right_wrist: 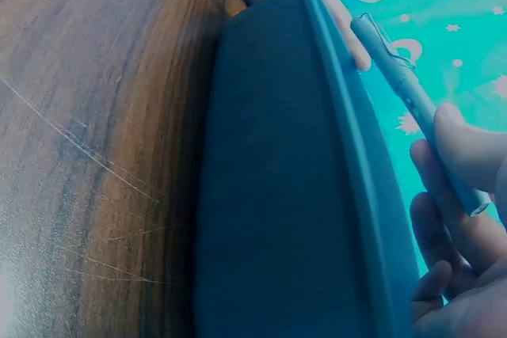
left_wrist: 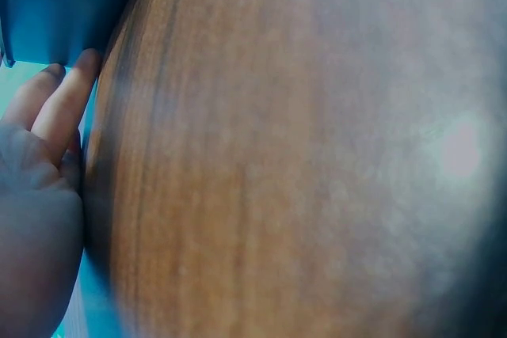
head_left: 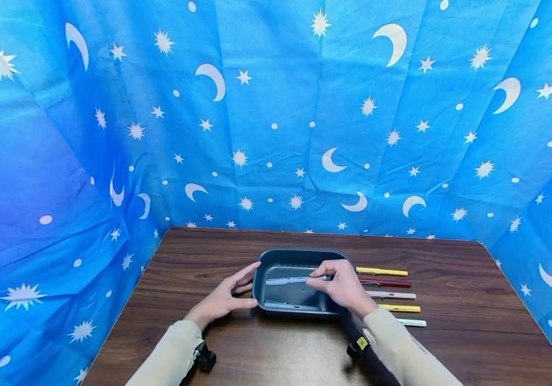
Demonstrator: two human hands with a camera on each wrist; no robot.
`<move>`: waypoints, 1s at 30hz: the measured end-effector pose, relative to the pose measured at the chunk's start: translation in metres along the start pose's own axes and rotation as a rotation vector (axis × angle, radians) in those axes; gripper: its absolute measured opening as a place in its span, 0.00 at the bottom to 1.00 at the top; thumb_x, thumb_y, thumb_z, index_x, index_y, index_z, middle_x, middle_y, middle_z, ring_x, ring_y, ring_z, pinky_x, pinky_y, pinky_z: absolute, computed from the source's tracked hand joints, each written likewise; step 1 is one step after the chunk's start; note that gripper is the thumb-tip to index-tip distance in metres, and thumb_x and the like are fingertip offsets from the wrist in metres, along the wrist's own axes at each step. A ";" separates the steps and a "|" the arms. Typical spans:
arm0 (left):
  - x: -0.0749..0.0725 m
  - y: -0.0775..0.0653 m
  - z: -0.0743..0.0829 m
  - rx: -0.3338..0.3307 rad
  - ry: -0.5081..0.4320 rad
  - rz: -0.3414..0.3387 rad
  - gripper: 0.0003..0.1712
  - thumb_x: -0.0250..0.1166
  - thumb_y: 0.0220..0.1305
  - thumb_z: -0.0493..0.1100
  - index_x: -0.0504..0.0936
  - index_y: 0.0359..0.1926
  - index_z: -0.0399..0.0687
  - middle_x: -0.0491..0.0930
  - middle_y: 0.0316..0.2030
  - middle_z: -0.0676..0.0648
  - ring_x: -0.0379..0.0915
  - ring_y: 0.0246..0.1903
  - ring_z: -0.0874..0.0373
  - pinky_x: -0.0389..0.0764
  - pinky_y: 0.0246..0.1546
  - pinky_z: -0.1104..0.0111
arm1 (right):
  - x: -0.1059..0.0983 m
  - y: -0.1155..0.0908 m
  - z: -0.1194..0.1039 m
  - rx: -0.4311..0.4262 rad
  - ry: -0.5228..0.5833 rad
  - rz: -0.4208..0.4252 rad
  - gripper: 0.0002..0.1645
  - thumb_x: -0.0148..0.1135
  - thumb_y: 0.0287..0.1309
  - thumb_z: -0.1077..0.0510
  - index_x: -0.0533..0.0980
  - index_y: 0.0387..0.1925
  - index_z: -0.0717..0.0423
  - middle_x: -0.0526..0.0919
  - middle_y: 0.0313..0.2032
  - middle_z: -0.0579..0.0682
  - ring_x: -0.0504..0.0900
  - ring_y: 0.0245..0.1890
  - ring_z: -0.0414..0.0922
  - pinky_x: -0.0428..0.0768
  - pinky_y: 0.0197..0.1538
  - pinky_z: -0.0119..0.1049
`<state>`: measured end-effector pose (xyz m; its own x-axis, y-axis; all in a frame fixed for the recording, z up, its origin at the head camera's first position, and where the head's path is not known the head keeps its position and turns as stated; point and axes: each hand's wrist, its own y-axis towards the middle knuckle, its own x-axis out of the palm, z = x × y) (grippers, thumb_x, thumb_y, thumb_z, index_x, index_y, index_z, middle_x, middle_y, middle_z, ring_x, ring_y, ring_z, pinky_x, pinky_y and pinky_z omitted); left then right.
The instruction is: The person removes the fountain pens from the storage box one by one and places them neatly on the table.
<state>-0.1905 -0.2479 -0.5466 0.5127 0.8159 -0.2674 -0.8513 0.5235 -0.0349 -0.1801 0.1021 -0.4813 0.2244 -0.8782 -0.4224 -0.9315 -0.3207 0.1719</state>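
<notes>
A dark blue-grey rectangular box (head_left: 300, 259) stands on the table in the head view. My left hand (head_left: 225, 297) touches its left end, thumb near the front corner and straight fingers toward the back; the left wrist view shows these fingers (left_wrist: 67, 104) against the box wall. Over the box, my right hand (head_left: 341, 284) pinches a light blue-grey pen (head_left: 283, 280) near one end, between thumb and fingers. The pen's clip end points left, above the rim in the right wrist view. Another blue-grey pen (head_left: 291, 306) lies inside along the front wall.
Right of the box lie several pens in a rough column: a yellow pen (head_left: 382, 272), a dark red pen (head_left: 387, 283), a whitish pen (head_left: 394, 295), a second yellow pen (head_left: 403, 308) and a pale green pen (head_left: 413, 323). Blue star-and-moon cloth (head_left: 276, 150) surrounds the wooden table (head_left: 199, 257).
</notes>
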 end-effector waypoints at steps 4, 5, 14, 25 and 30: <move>0.001 -0.001 0.000 -0.007 -0.003 0.001 0.49 0.72 0.70 0.42 0.57 0.82 0.74 0.56 0.81 0.46 0.61 0.77 0.43 0.64 0.74 0.41 | -0.005 -0.003 -0.002 -0.015 0.028 0.036 0.02 0.77 0.62 0.55 0.90 0.32 0.44 0.90 0.34 0.43 0.84 0.35 0.45 0.82 0.37 0.36; 0.001 -0.001 0.000 -0.008 -0.002 0.002 0.49 0.72 0.70 0.42 0.57 0.82 0.75 0.56 0.81 0.46 0.61 0.77 0.43 0.64 0.74 0.40 | -0.007 -0.005 -0.006 -0.016 0.039 0.043 0.02 0.77 0.62 0.56 0.90 0.33 0.47 0.90 0.33 0.45 0.84 0.34 0.47 0.81 0.36 0.35; 0.001 -0.001 0.001 -0.020 -0.002 0.017 0.50 0.73 0.69 0.43 0.57 0.82 0.74 0.57 0.81 0.46 0.61 0.76 0.42 0.64 0.74 0.40 | -0.028 -0.017 0.003 -0.044 0.037 0.077 0.03 0.78 0.60 0.54 0.91 0.35 0.48 0.89 0.33 0.46 0.83 0.32 0.47 0.81 0.34 0.36; 0.001 -0.001 0.000 -0.022 0.013 0.022 0.50 0.73 0.69 0.42 0.57 0.82 0.75 0.57 0.81 0.45 0.62 0.76 0.42 0.64 0.74 0.40 | -0.047 -0.030 0.010 -0.004 -0.017 0.070 0.09 0.77 0.62 0.51 0.90 0.44 0.41 0.91 0.43 0.42 0.84 0.38 0.46 0.85 0.37 0.36; 0.001 -0.001 0.001 -0.021 0.013 0.021 0.50 0.73 0.69 0.43 0.57 0.82 0.74 0.57 0.81 0.45 0.61 0.76 0.42 0.64 0.74 0.40 | -0.054 -0.035 0.012 0.012 -0.045 0.085 0.11 0.77 0.62 0.50 0.91 0.46 0.41 0.91 0.45 0.42 0.86 0.41 0.45 0.87 0.42 0.34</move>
<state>-0.1892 -0.2468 -0.5458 0.4929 0.8235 -0.2809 -0.8643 0.5005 -0.0494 -0.1635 0.1652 -0.4754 0.1319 -0.8852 -0.4462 -0.9499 -0.2415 0.1984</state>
